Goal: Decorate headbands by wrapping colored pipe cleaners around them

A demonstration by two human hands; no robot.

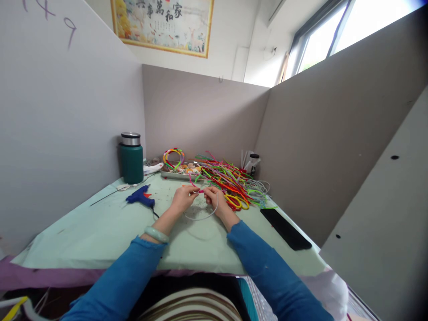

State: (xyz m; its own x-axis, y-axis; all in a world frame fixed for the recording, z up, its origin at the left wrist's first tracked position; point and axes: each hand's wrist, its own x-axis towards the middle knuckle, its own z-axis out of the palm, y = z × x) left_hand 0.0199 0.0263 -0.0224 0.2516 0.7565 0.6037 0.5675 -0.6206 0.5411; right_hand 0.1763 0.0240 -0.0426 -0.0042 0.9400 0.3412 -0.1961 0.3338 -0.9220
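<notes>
In the head view, my left hand (183, 199) and my right hand (214, 196) meet above the middle of the table, fingers pinched. Between their fingertips runs a short stretch of bright pink pipe cleaner (201, 191), seemingly wrapped on a thin grey wire hoop (204, 219). A loose pink end sticks up beyond my left fingers. The hoop hangs below both hands, its round curve towards me. My fingers hide part of the wire and the exact grip. Just past my right hand lies a heap of coloured pipe cleaners (227, 176).
A blue glue gun (141, 196) lies left of my hands, near a green flask (131, 160). Behind are a metal tray (174, 175) of small pieces and a finished-looking multicoloured hoop (183, 157). Grey wire coils (262, 188) and a black phone (286, 228) are at right. Partitions enclose the table.
</notes>
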